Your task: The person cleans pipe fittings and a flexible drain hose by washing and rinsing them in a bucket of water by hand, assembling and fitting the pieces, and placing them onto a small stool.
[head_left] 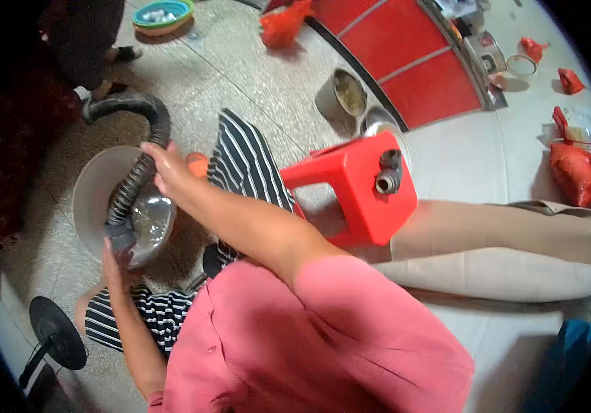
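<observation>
A dark ribbed hose (pixel 160 124) curves down over a translucent basin (pixel 88 199) on the floor. My right hand (pixel 166 167) is closed around the middle of the hose. Lower down, my left hand (pixel 115 265) is at the smooth grey end piece (pixel 121 235) of the hose, gripping it from below, with some fingers hidden. That end is over the inside of the basin, where wet, shiny reflections show. The other end of the hose bends away at the upper left.
To the right stands a red stool (pixel 371 196) with dark fittings (pixel 387 180) on it. A metal pot (pixel 340 98) stands behind it. A small orange object (pixel 198 164) is beside the basin. Stacked colored basins (pixel 163 20) and a person's dark clothing (pixel 82 34) are at the upper left.
</observation>
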### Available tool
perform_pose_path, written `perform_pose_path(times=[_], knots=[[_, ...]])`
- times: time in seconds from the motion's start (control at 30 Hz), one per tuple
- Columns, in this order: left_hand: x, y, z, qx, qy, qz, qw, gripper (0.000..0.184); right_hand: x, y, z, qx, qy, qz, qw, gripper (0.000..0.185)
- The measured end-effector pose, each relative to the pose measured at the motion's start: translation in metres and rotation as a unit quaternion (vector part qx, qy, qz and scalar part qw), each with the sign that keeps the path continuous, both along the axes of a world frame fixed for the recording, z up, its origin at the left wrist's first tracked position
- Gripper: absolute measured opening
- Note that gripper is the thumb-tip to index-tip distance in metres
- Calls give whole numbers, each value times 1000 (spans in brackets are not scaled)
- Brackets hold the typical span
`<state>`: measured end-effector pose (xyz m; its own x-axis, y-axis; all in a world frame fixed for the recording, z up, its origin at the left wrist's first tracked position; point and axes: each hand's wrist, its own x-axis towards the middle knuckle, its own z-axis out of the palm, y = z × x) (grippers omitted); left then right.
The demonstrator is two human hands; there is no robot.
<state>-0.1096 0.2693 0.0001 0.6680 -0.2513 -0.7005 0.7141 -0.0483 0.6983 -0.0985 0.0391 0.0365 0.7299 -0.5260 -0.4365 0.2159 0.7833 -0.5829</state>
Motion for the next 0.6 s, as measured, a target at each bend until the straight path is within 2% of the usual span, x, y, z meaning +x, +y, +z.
perform_pose_path(times=[0.03, 0.07, 0.1, 0.17, 0.23, 0.33, 0.47, 0.53, 0.57, 0.6], knots=[[0, -6, 17, 24, 13, 21, 999, 58, 0, -2, -5, -25, -2, 12, 1000, 35], [16, 20, -47, -36, -79, -14, 996, 54, -2, -2, -6, -54, -6, 29, 998, 36], [15, 19, -36, -47, -76, -38, 995, 50, -1, 0, -8, -84, 8, 15, 996, 36], [18, 21, -44, -83, -59, -29, 994, 46, -3, -3, -15, -108, 5, 38, 993, 37], [20, 25, -57, -84, -63, -27, 994, 43, -7, -4, -12, -83, 56, 46, 994, 37], [9, 21, -20, -49, -93, -21, 994, 42, -12, -4, -6, -54, 102, 61, 991, 38], [6, 21, -13, -71, -113, -21, 991, 41, -12, -2, 17, -41, 107, 60, 992, 40], [8, 21, -24, -86, -104, -23, 991, 43, -9, -5, 1, -84, 141, 91, 982, 43], [11, 16, -29, -84, -113, -44, 989, 44, -6, -1, 19, -106, 155, 108, 976, 45], [11, 12, -33, -78, -120, -54, 988, 44, -11, 6, 37, -158, 253, 123, 946, 50]])
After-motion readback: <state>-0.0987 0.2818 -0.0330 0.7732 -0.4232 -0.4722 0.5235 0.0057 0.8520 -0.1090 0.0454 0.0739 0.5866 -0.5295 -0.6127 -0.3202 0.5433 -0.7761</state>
